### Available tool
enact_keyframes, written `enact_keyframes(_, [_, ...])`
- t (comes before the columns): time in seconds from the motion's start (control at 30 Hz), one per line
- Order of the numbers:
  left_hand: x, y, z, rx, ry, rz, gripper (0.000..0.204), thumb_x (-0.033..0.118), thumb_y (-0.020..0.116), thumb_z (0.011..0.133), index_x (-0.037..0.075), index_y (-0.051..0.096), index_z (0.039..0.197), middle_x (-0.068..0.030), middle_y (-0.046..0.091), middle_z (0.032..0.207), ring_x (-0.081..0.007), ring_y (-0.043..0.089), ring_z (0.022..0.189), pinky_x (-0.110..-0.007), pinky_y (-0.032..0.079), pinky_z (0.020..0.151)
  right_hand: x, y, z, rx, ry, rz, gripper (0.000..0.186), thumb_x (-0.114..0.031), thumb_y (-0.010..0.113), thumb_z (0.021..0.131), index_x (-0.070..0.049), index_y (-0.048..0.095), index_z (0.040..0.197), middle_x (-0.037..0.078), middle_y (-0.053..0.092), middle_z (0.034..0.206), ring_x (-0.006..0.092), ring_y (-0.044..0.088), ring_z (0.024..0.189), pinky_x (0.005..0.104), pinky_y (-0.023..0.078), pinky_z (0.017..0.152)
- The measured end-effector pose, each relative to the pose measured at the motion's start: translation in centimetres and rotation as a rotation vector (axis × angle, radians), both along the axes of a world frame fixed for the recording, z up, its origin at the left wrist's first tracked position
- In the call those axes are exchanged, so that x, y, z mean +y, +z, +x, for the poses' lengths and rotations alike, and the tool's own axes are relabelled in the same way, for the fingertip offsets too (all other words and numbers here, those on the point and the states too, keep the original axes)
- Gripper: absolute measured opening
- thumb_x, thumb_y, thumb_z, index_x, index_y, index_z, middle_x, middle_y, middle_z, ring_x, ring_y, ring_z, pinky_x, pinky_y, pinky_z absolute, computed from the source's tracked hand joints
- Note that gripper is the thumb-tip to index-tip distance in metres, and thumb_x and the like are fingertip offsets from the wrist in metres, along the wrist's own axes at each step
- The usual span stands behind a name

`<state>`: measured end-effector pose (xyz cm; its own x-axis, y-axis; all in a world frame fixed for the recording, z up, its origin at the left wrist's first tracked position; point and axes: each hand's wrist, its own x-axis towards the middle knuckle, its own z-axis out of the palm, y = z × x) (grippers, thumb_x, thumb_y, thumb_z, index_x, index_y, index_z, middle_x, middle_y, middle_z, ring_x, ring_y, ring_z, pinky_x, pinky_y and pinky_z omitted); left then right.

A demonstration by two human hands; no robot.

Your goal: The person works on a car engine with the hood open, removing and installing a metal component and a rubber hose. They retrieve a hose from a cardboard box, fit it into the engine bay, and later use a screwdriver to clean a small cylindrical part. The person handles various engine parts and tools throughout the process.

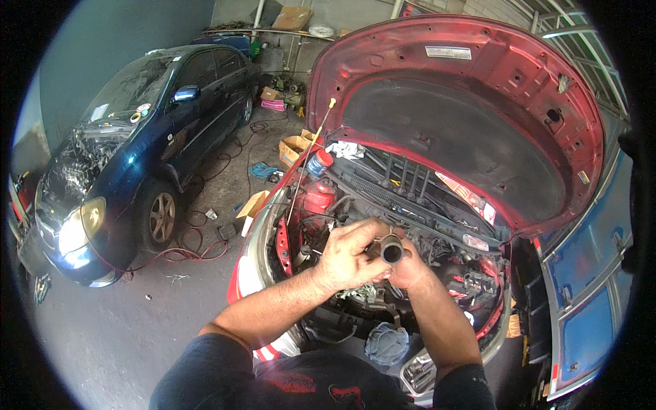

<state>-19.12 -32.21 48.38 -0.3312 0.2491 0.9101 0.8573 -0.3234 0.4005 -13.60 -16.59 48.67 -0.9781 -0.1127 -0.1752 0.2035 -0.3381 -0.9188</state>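
Note:
My left hand [347, 254] and my right hand [408, 270] both grip a short metal tube [390, 242], its round open end facing up toward me. Fingers of my left hand curl round its left side, while my right hand holds it from the right and partly hides it. The tube is held over the engine bay [321, 220] of a red car, whose raised hood [456, 123] fills the upper right. A light blue bundled cloth [387, 345] lies below my hands at the front of the bay.
A dark blue car [147, 157] stands at the left. Hoses [195, 251], cardboard boxes [292, 149] and blue items [262, 171] lie on the floor between the cars. A red-lidded jar [319, 164] sits at the bay's left edge, and blue panels [581, 273] stand at the right.

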Motion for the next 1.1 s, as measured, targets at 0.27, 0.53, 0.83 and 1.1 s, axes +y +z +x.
enact_keyframes(0.27, [-1.0,0.2,0.4,0.019,-0.023,0.037,0.035,0.022,0.080,0.077,0.001,0.064,0.101,-0.0132,0.069,0.091,-0.0271,0.071,0.079,-0.036,0.056,0.066,0.6,-0.4,-0.5,0.132,0.091,0.130,0.042,-0.043,0.044,0.096,-0.007,0.059,0.081,0.004,0.057,0.064,0.0162,0.050,0.050,0.0285,0.034,0.043])
enact_keyframes(0.53, [-0.1,-0.7,0.1,-0.015,-0.070,0.097,0.040,0.020,0.079,0.078,0.001,0.064,0.110,-0.0147,0.069,0.099,-0.0289,0.070,0.083,-0.035,0.057,0.071,1.6,0.2,-0.3,0.159,-0.146,0.180,0.026,-0.034,0.054,0.093,-0.009,0.060,0.095,0.004,0.062,0.074,0.0141,0.055,0.054,0.0261,0.036,0.043])
enact_keyframes(0.83, [0.1,-0.8,0.2,-0.013,-0.058,0.096,0.042,0.021,0.078,0.077,0.003,0.065,0.112,-0.0147,0.069,0.102,-0.0290,0.070,0.088,-0.037,0.058,0.075,2.0,0.0,-0.4,0.131,-0.175,0.194,0.027,-0.035,0.053,0.092,-0.010,0.061,0.092,0.002,0.060,0.070,0.0147,0.055,0.053,0.0279,0.038,0.042])
enact_keyframes(1.1, [-0.3,-0.5,0.4,-0.095,-0.024,0.035,0.052,0.030,0.091,0.065,0.002,0.067,0.101,-0.0147,0.072,0.095,-0.0274,0.072,0.084,-0.036,0.057,0.073,1.4,0.0,-0.3,0.058,-0.108,0.199,0.033,-0.039,0.046,0.096,-0.008,0.059,0.093,0.004,0.056,0.067,0.0167,0.049,0.049,0.0302,0.036,0.043])
